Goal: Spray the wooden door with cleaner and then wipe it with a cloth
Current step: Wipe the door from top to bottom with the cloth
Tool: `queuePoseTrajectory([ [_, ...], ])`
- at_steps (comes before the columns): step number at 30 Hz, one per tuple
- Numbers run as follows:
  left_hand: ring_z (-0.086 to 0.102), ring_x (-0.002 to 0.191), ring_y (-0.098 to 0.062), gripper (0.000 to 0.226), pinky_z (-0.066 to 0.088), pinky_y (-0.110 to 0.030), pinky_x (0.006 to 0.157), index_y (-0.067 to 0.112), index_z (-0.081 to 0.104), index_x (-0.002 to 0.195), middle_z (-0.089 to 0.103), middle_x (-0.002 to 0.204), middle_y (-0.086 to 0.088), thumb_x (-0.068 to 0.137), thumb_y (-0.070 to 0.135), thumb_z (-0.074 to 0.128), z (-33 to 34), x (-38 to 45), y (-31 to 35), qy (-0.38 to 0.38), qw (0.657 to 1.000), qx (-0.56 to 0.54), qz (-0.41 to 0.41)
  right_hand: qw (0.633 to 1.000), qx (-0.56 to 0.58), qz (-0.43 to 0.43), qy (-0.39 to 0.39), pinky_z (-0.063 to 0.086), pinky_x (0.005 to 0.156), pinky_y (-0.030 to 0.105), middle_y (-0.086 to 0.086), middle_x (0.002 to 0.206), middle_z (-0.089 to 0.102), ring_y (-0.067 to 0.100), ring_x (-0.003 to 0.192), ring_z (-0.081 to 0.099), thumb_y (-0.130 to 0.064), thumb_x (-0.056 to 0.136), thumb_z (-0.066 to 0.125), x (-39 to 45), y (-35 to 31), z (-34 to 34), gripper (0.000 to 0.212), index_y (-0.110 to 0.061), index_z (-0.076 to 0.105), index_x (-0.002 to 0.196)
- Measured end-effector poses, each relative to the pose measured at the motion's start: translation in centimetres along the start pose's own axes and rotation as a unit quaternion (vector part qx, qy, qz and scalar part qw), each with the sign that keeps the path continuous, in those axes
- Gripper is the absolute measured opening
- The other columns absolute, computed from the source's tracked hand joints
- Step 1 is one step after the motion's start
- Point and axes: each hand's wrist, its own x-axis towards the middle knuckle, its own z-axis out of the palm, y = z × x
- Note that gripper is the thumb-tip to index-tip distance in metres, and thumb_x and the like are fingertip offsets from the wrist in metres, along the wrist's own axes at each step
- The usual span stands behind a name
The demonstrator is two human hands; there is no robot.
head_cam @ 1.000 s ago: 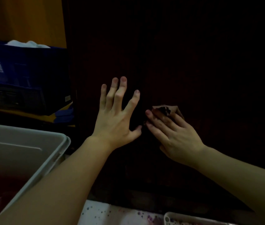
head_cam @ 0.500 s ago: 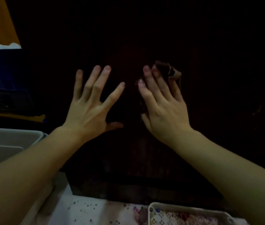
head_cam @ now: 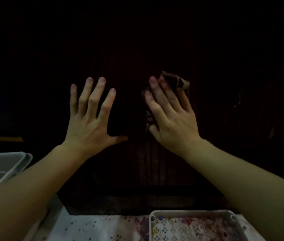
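The wooden door (head_cam: 155,40) fills nearly the whole view, very dark, its grain and edges hard to make out in the dim light. The left hand (head_cam: 92,119) lies flat against it a little toward 9 o'clock of centre, fingers spread wide and straight, thumb stretched out toward 3 o'clock. Just beside it, toward 3 o'clock, the right hand (head_cam: 170,117) presses a cloth (head_cam: 174,80) against the door with straight fingers held close together; the cloth is dark brown and crumpled, bunching out past the fingertips toward 12 o'clock and showing again along the thumb side of the palm. The two hands are near each other but apart, a strip of bare door between them. Both forearms run in from the lower corners. At 8 o'clock sits the corner of a grey plastic bin (head_cam: 15,164). Along the bottom edge, from 6 to 5 o'clock, lies a white speckled surface (head_cam: 94,226), and on it a pale tray (head_cam: 190,213) with rounded corners, its floor stained with red and purple flecks. Whether that surface is a worktop cannot be told.
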Motion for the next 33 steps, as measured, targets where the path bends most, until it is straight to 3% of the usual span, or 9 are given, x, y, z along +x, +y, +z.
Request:
queuePoseTrajectory([
  [3, 0.009, 0.143, -0.042, 0.117, 0.005, -0.063, 0.116, 0.011, 0.024, 0.147, 0.012, 0.151, -0.020, 0.059, 0.075, 0.069, 0.0, 0.2, 0.4, -0.005, 1.000, 0.000, 0.007, 0.994, -0.041, -0.054, -0.089, 0.001, 0.122, 0.045, 0.010, 0.161, 0.010, 0.026, 0.150, 0.003, -0.037, 0.089, 0.048, -5.0, 1.5, 0.3, 0.072, -0.011, 0.023, 0.152],
  [5, 0.009, 0.143, -0.042, 0.118, 0.005, -0.064, 0.115, 0.013, 0.024, 0.147, 0.011, 0.151, -0.019, 0.058, 0.072, 0.072, 0.2, 0.7, 1.2, 0.001, 1.000, -0.003, 0.013, 0.988, -0.056, -0.081, -0.115, 0.001, 0.121, 0.045, 0.008, 0.161, 0.007, 0.026, 0.150, 0.003, -0.041, 0.088, 0.045, -5.4, 2.5, -0.3, 0.074, -0.013, 0.021, 0.152],
  [10, 0.009, 0.142, -0.039, 0.106, 0.002, -0.063, 0.115, 0.016, 0.026, 0.146, 0.011, 0.150, -0.016, 0.070, 0.081, 0.059, 0.8, 2.7, 5.1, 0.038, 0.998, -0.039, 0.008, 0.999, -0.012, 0.021, 0.031, 0.009, 0.121, 0.048, 0.017, 0.155, 0.031, 0.033, 0.145, 0.024, -0.027, 0.091, 0.051, -0.1, 3.6, -1.7, 0.058, -0.006, 0.042, 0.145],
  [12, 0.008, 0.142, -0.038, 0.097, 0.000, -0.062, 0.115, 0.017, 0.027, 0.144, 0.011, 0.150, -0.014, 0.075, 0.082, 0.050, 0.8, 3.6, 6.5, 0.053, 0.997, -0.063, -0.013, 1.000, -0.007, 0.015, 0.023, 0.009, 0.121, 0.049, 0.018, 0.154, 0.031, 0.033, 0.145, 0.024, -0.024, 0.088, 0.056, -2.2, 4.6, -1.4, 0.061, -0.005, 0.043, 0.145],
  [16, 0.007, 0.142, -0.038, 0.097, 0.002, -0.063, 0.115, 0.020, 0.028, 0.144, 0.010, 0.151, -0.013, 0.069, 0.074, 0.054, 0.8, 5.1, 8.1, 0.062, 0.996, -0.066, -0.018, 0.995, -0.052, -0.053, -0.070, 0.004, 0.122, 0.043, 0.011, 0.157, 0.019, 0.026, 0.148, 0.015, -0.033, 0.086, 0.056, -7.5, 7.0, -2.3, 0.069, -0.012, 0.033, 0.148],
  [22, 0.013, 0.142, -0.040, 0.093, 0.006, -0.063, 0.115, 0.016, 0.034, 0.144, 0.015, 0.150, -0.016, 0.079, 0.080, 0.052, 1.0, 6.8, 11.7, 0.104, 0.991, -0.084, -0.023, 0.999, -0.027, 0.019, 0.031, 0.012, 0.120, 0.050, 0.018, 0.154, 0.033, 0.035, 0.145, 0.026, -0.023, 0.088, 0.055, -2.1, 8.4, -3.4, 0.059, -0.007, 0.043, 0.144],
  [29, 0.008, 0.143, -0.040, 0.091, 0.004, -0.062, 0.116, 0.018, 0.032, 0.145, 0.012, 0.151, -0.016, 0.073, 0.067, 0.058, 1.3, 7.4, 14.1, 0.087, 0.992, -0.088, -0.019, 0.996, -0.054, -0.016, -0.066, 0.008, 0.121, 0.048, 0.014, 0.157, 0.022, 0.029, 0.148, 0.017, -0.028, 0.087, 0.059, -9.3, 11.4, -3.6, 0.067, -0.011, 0.034, 0.147],
  [33, 0.010, 0.142, -0.042, 0.088, 0.006, -0.063, 0.116, 0.018, 0.033, 0.144, 0.014, 0.150, -0.017, 0.080, 0.074, 0.056, 1.4, 7.6, 14.9, 0.106, 0.989, -0.095, -0.038, 0.999, -0.027, 0.021, 0.001, 0.012, 0.121, 0.048, 0.018, 0.155, 0.031, 0.032, 0.145, 0.025, -0.022, 0.091, 0.052, -4.5, 11.1, -4.8, 0.053, -0.006, 0.047, 0.142],
])
